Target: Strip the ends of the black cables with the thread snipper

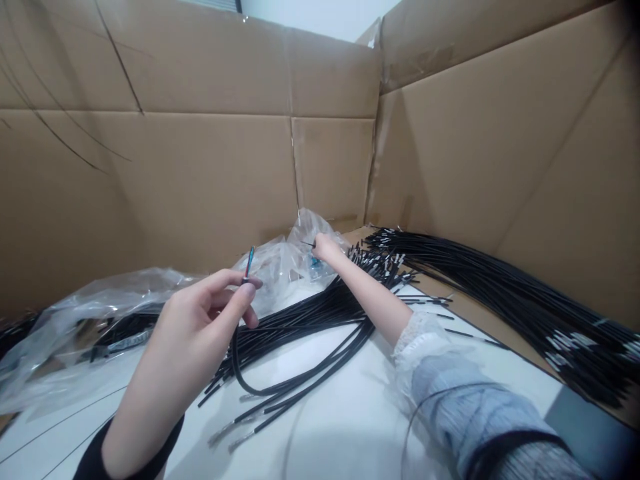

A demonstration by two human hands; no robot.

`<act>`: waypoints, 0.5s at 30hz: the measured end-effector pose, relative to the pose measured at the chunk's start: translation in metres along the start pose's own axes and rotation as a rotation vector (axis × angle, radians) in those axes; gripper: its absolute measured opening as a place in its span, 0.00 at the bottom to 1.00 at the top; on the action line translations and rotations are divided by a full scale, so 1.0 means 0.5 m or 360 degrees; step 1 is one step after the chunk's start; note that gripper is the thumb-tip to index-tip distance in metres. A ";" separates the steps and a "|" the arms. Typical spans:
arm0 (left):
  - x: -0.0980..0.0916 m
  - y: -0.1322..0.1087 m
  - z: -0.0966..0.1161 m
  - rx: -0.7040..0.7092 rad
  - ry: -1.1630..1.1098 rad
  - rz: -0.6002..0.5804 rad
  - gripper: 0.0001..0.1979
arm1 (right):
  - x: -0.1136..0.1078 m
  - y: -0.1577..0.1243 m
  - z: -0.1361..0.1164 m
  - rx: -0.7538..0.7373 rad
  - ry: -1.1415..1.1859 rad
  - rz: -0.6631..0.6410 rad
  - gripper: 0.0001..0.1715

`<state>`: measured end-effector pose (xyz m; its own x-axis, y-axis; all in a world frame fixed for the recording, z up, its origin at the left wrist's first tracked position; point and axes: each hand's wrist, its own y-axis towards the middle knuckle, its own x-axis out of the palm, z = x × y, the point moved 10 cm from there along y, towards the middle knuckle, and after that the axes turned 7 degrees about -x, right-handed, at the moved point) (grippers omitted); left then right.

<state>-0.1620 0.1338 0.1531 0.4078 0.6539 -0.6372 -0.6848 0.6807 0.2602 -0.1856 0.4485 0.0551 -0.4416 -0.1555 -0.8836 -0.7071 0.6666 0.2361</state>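
My left hand (200, 317) pinches the end of a black cable (239, 373) between thumb and fingers. Thin coloured wires (249, 261), blue and red among them, stick up from that end. The cable bends down and around onto the white table surface. Farther off, my right hand (326, 248) is at a clear plastic bag (280, 260), its fingers closed and mostly hidden. A thin dark piece shows beside its fingertips, too small to name. Small blue parts (315, 263) lie just below this hand. Under my right forearm runs a bundle of black cables (300, 310) with stripped ends.
Another long bundle of black cables (465, 267) lies along the right side. Clear plastic sheeting (115, 300) covers dark items on the left. Tall cardboard walls (200, 173) stand behind and to the right. A few loose cables (295, 400) spread over the white surface (340, 427).
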 end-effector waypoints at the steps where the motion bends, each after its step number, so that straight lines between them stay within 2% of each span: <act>1: 0.000 0.000 0.002 0.0021 -0.0016 0.0006 0.17 | 0.002 0.003 0.006 0.0009 -0.0002 -0.0015 0.11; 5: -0.005 0.001 0.005 0.0064 -0.0054 0.0043 0.17 | -0.013 0.002 0.006 -0.0014 0.0123 0.0027 0.10; 8: -0.009 0.002 0.006 0.0077 -0.0078 0.0057 0.17 | -0.059 -0.024 -0.030 -0.0147 0.0314 0.0203 0.11; 12: -0.006 0.005 0.005 0.0047 -0.0090 0.0015 0.16 | -0.144 -0.125 -0.123 -0.0440 0.0713 0.0476 0.27; 13: -0.004 0.005 0.005 0.0037 -0.0102 -0.0006 0.16 | -0.167 -0.162 -0.149 -0.0557 0.1090 0.0531 0.29; 15: -0.001 0.003 0.006 0.0019 -0.0142 -0.0037 0.16 | -0.192 -0.230 -0.210 -0.0783 0.1602 0.0410 0.26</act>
<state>-0.1615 0.1354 0.1561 0.4758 0.6644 -0.5763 -0.6675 0.6995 0.2554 -0.1197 0.3103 0.1551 -0.6892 -0.7155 -0.1148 -0.5729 0.4410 0.6909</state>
